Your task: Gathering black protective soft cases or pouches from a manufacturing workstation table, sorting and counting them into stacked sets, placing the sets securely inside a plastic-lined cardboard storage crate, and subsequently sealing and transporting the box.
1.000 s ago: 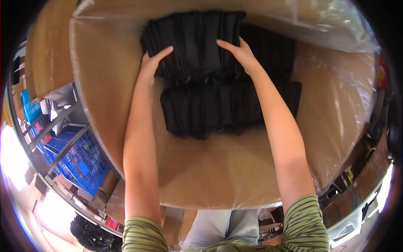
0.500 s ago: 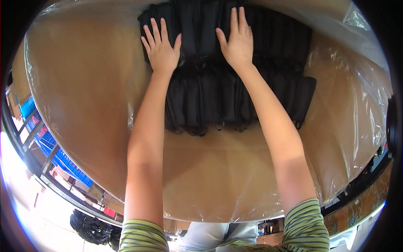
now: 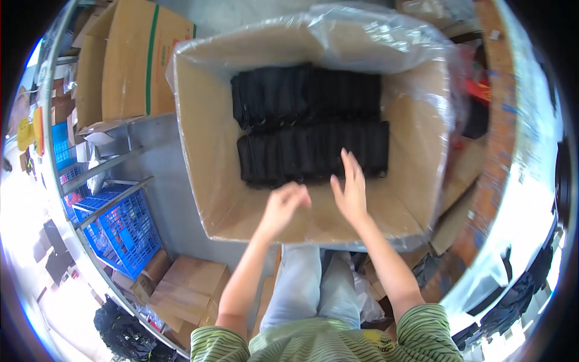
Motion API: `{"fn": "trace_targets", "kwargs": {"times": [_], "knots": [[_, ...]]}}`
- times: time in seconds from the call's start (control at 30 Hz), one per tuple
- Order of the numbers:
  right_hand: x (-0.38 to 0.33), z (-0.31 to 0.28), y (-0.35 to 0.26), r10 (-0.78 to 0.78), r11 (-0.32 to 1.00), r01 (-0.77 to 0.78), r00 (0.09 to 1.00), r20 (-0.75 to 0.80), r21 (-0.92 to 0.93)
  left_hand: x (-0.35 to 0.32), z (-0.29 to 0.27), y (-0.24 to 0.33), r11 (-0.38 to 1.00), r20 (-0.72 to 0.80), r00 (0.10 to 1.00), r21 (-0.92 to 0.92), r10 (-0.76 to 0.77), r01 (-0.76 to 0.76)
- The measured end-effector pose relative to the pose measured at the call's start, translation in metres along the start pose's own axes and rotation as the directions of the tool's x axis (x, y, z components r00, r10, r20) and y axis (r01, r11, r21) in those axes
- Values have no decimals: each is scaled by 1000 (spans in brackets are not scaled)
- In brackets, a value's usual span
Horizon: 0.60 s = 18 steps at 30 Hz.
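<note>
Two rows of black fabric items, perhaps pouches or folded bags, stand packed side by side in a large cardboard box (image 3: 199, 139) lined with clear plastic: a far row (image 3: 271, 90) and a near row (image 3: 283, 154). My right hand (image 3: 351, 192) is raised over the near side of the box, fingers stretched and thumb apart, holding nothing. Above the box's near edge is my left hand (image 3: 282, 210). Its fingers look bent and are smeared by motion, and nothing shows in them.
An open cardboard carton (image 3: 136, 60) is at the far left. Below it are a metal rack rail (image 3: 114, 205) and a blue plastic crate (image 3: 123, 232). A closed carton (image 3: 190, 283) lies near my left arm. Along the right runs a worn wooden edge (image 3: 497, 151).
Both hands have lifted off the black items and drawn back toward me. The view has pulled back, so the whole box and its surroundings now show.
</note>
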State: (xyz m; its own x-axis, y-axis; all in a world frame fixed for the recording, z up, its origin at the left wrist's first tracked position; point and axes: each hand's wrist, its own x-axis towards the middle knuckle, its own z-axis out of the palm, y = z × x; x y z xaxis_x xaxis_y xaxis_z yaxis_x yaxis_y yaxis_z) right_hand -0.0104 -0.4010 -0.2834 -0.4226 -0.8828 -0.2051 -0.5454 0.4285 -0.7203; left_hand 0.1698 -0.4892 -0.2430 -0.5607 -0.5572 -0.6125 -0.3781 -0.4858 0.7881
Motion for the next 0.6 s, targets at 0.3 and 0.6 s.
{"fn": "trace_targets", "kwargs": {"times": [0.3, 0.6], "knots": [[-271, -191, -47, 3, 949, -16, 999, 42, 316, -292, 270, 252, 679, 750, 304, -661, 587, 320], [-593, -325, 12, 323, 919, -200, 877, -357, 340, -566, 558, 247, 862, 353, -885, 294, 303, 413]]}}
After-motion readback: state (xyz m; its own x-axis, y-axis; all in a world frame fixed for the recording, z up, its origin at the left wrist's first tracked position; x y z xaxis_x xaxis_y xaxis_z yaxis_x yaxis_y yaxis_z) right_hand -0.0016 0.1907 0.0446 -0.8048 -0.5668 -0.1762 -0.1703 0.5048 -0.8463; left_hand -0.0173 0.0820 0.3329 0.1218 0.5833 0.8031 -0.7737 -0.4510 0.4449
